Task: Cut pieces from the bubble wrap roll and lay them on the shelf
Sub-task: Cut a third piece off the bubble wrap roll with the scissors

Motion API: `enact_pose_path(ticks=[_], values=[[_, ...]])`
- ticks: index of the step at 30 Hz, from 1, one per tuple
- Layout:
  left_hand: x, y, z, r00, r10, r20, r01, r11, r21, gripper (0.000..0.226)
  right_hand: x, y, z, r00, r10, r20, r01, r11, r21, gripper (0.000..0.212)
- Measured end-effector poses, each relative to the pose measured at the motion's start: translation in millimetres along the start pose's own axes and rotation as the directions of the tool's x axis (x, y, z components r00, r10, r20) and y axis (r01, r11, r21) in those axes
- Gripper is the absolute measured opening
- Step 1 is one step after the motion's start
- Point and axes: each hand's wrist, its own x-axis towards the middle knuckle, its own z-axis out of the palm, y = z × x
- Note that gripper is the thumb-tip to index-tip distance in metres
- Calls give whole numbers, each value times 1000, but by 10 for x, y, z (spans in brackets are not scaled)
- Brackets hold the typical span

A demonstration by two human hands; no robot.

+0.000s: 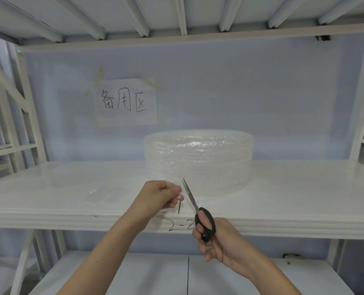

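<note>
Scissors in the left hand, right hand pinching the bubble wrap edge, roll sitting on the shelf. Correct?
Hands are swapped. The head view shows the scissors in the right hand, while the left hand pinches the bubble wrap edge. The roll does sit on the shelf.

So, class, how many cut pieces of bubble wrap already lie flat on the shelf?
1: a clear cut piece lies on the shelf left of the left hand. Others may be too transparent to see.
</note>
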Motion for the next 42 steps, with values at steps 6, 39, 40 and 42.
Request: enact_pose_path(ticks=[6,39,40,42], values=[[-11,-14,1,1000,-14,9,14,1000,-4,14,-43,-26,-42,999,41,36,-41,999,3,47],[-149,130,-113,986,-64,157,74,995,-60,34,-33,-213,74,998,41,-54,-51,980,-191,34],[-140,150,-102,987,-64,149,74,995,-65,38,-34,-213,78,998,39,-57,-49,978,-201,35],[-118,180,-49,994,-49,99,54,998,-42,42,-40,-221,94,997,35,-61,-48,975,-218,35]])
